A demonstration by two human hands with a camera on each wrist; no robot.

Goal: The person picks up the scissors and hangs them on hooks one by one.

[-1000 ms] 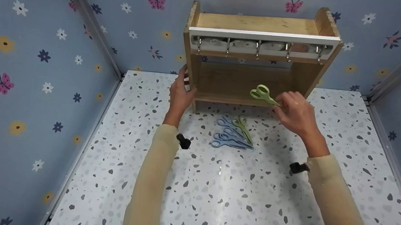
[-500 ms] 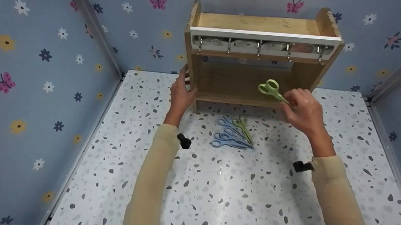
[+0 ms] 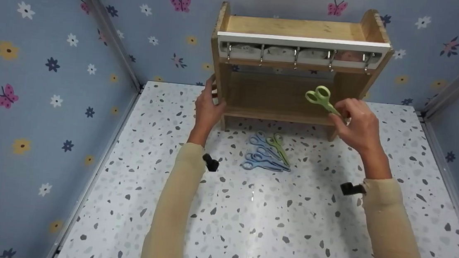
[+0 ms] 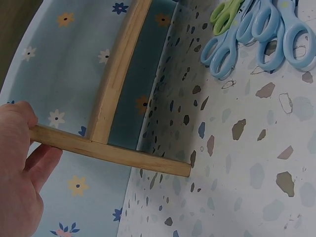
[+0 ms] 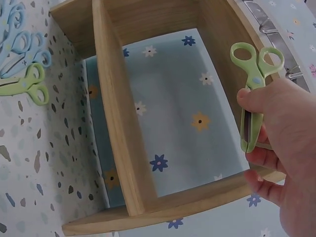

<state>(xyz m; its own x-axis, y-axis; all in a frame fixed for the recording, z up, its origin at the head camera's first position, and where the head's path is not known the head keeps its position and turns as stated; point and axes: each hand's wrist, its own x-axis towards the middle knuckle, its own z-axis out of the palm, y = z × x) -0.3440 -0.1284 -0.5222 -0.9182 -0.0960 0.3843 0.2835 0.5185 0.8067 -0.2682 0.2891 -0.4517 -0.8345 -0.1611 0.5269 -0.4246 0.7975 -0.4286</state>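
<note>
A wooden rack (image 3: 280, 114) with a white strip of metal hooks (image 3: 296, 56) along its front stands against the back wall. My left hand (image 3: 208, 104) grips its left side board (image 4: 113, 149), fingers outside and thumb at the front edge. In my right hand (image 3: 357, 119) I pinch a pair of green scissors (image 3: 320, 96) by the blades, finger loops up, before the rack's right side; they hang on no hook. On the table in front of the rack lie several blue scissors (image 3: 266, 161) and another green pair (image 3: 279, 146), overlapping in a pile.
The speckled white table (image 3: 270, 228) runs from the rack to the front. Flowered blue panels (image 3: 46, 129) enclose it left, right and behind. Inside the rack, an open lower shelf (image 3: 278, 96) sits beneath the hook strip.
My right hand has moved right and slightly up with the green scissors, to the rack's right side. The left hand keeps its place on the side board.
</note>
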